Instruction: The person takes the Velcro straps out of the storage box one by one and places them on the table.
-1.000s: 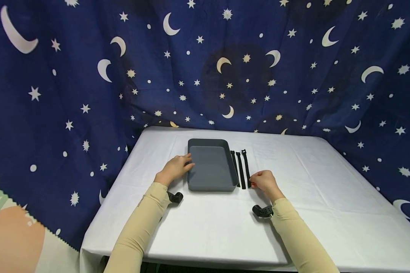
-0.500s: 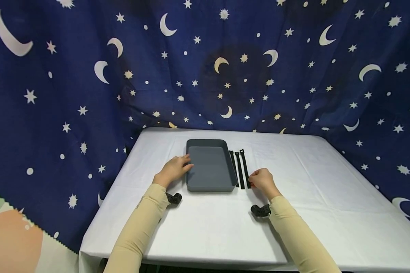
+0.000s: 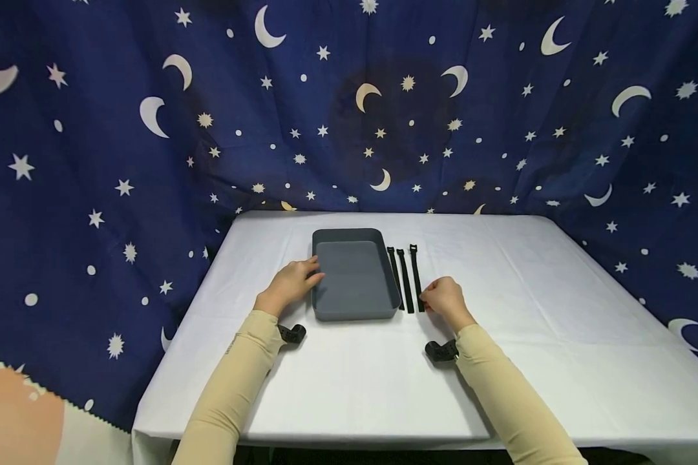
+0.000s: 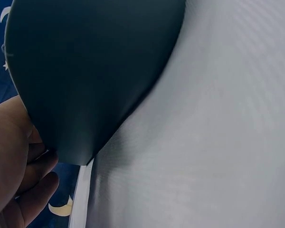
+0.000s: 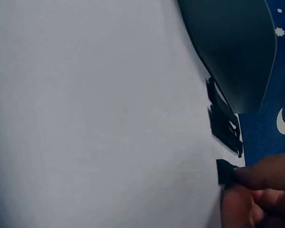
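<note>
A grey rectangular tray (image 3: pixel 355 278) with raised walls sits on the white-covered table. My left hand (image 3: pixel 289 284) grips its left wall, thumb at the rim and fingers along the outer side. Three narrow black hook-and-loop straps lie lengthwise to the right of the tray. Between finger and thumb, my right hand (image 3: pixel 446 299) pinches the near end of the rightmost strap (image 3: pixel 416 274). In the right wrist view, that strap's end pokes out of the pinch. The middle strap (image 3: pixel 405 281) and the left strap (image 3: pixel 395 276) lie close together, the left one beside the tray wall.
A white cloth (image 3: pixel 349 387) covers the table, whose front edge runs beneath both forearms. Behind the table hangs a dark blue curtain (image 3: pixel 337 116) with moons and stars. Black wrist-camera mounts (image 3: pixel 440 351) stick out from both sleeves.
The far end of the rightmost strap has swung slightly right, widening its gap from the middle strap. The head view has shifted a little. My left hand stays on the tray.
</note>
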`<state>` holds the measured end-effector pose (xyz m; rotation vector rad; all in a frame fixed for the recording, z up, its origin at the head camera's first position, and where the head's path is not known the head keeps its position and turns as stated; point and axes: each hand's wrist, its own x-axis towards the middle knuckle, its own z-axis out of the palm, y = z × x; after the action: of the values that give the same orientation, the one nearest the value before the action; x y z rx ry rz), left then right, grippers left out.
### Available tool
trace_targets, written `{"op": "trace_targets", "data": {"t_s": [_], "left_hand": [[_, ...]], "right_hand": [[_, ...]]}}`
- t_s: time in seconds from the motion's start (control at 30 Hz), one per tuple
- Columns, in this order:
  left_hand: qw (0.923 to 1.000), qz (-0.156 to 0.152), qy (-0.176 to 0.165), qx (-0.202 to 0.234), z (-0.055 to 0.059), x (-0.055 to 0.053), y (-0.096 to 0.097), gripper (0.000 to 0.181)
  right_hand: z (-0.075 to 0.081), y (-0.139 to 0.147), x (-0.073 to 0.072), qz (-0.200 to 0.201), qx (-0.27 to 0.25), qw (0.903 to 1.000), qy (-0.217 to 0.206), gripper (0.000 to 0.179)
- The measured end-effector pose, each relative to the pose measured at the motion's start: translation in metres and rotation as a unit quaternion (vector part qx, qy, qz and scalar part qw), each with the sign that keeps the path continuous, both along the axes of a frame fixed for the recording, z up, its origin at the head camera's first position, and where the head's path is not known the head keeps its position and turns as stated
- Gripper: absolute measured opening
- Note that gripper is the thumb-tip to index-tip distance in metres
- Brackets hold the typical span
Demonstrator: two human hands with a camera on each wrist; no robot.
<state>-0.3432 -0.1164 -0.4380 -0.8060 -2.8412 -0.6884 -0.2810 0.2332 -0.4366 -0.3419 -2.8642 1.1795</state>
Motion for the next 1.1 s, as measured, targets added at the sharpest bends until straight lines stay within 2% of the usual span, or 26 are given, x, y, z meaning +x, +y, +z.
{"op": "trace_targets", "data": {"t_s": [0.13, 0.3, 0.57, 0.83, 1.0, 1.1], "left_hand": [[1.0, -0.007, 0.003, 0.0, -0.001, 0.002, -0.005, 0.047], [1.0, -0.003, 0.004, -0.007, -0.006, 0.01, -0.018, 0.047], [0.9999, -0.004, 0.011, 0.004, -0.007, 0.02, -0.034, 0.047], [1.0, 0.005, 0.004, 0.002, -0.005, 0.024, -0.044, 0.043], [0.9998, 0.01, -0.01, -0.011, -0.002, 0.025, -0.046, 0.043], [0.9995, 0.011, -0.021, -0.019, 0.004, 0.023, -0.048, 0.044]], "right_hand": [[-0.002, -0.004, 0.004, -0.005, -0.013, 0.9999, -0.001, 0.014], [-0.005, -0.013, 0.01, 0.005, -0.029, 0.9995, -0.011, 0.013], [-0.004, -0.027, 0.017, 0.018, -0.027, 0.9995, 0.001, 0.016], [0.006, -0.022, 0.018, 0.036, 0.015, 0.999, 0.021, 0.027], [0.02, -0.008, 0.014, 0.084, 0.068, 0.9937, 0.031, 0.033], [0.03, 0.005, 0.012, 0.106, 0.099, 0.9881, 0.051, 0.036]]}}
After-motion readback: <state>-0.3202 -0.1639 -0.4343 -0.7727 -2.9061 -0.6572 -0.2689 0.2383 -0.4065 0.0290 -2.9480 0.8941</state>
